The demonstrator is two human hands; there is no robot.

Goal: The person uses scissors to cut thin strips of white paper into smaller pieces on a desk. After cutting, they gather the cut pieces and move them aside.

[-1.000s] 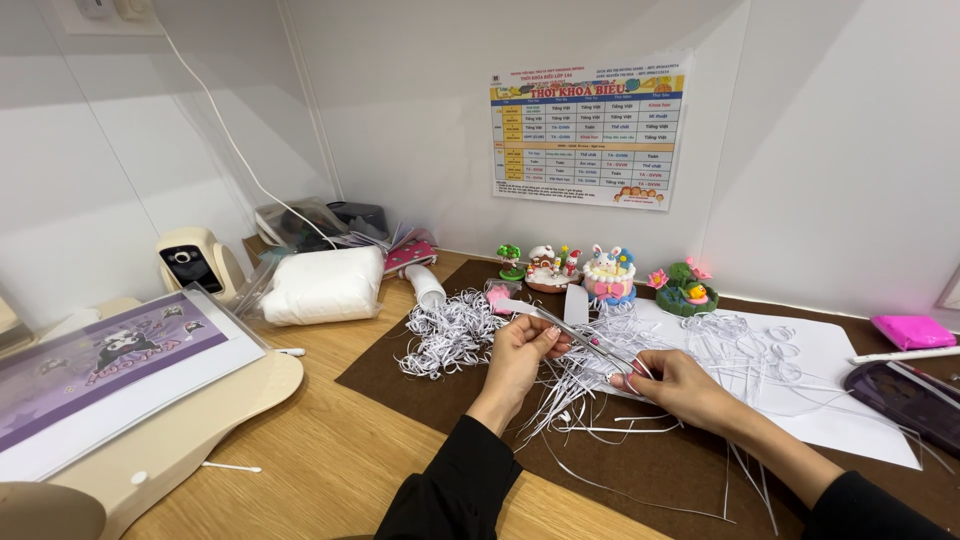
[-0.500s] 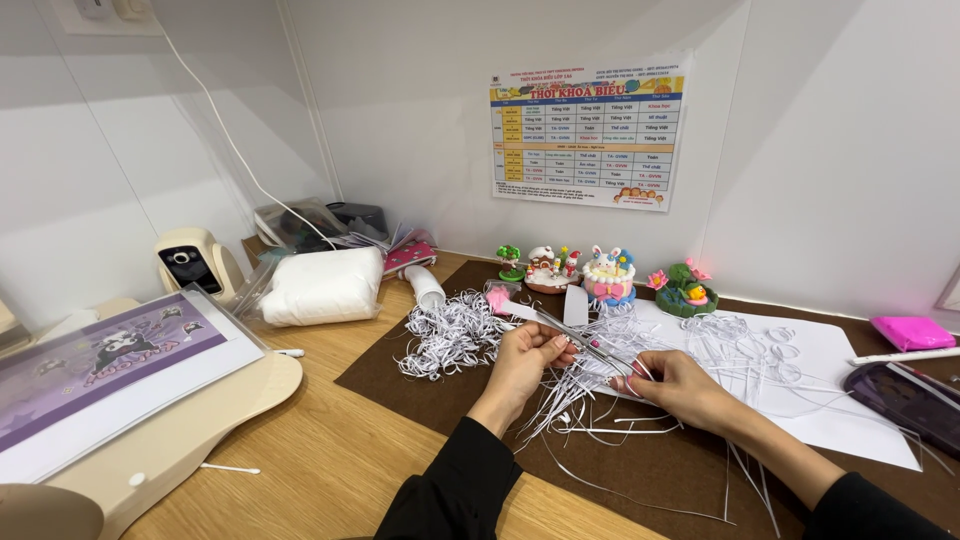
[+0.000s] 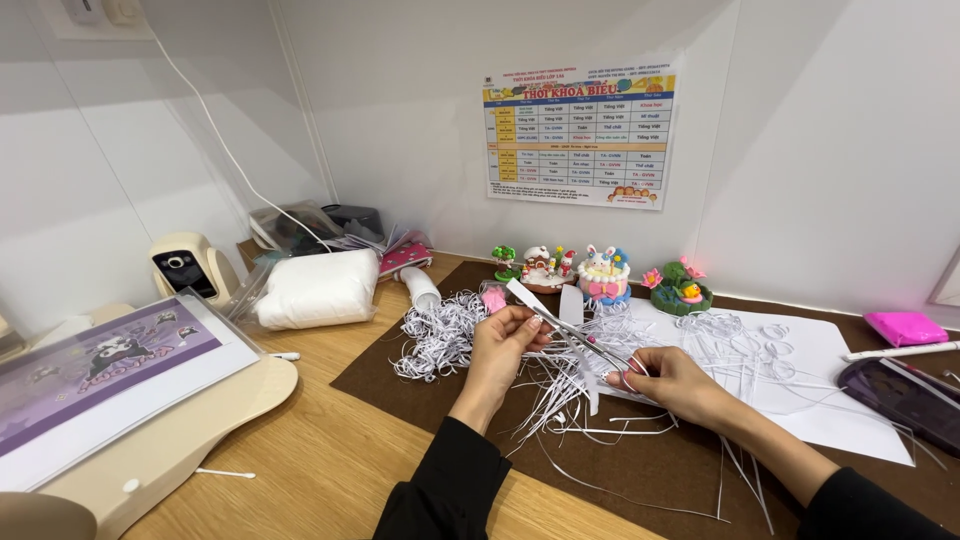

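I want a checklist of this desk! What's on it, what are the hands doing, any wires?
Surface: wooden desk with a brown mat.
Job's things: white paper strips, curly strip heap, white sheet.
Clutter: clay figures, white pouch, pink block, purple picture board.
Hands: left hand and right hand pinch one strip between them.
Cables: white cable down the wall.
Surroundings: white walls, timetable poster.

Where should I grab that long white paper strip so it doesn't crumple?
Pinch the white paper strip near its ends, flat faces between thumb and fingertip, coming in from the sides. It is thin, narrow and slanted, upper end toward the wall, so a grip in the middle would likely bend it. The left hand holds near the upper end, the right hand the lower.
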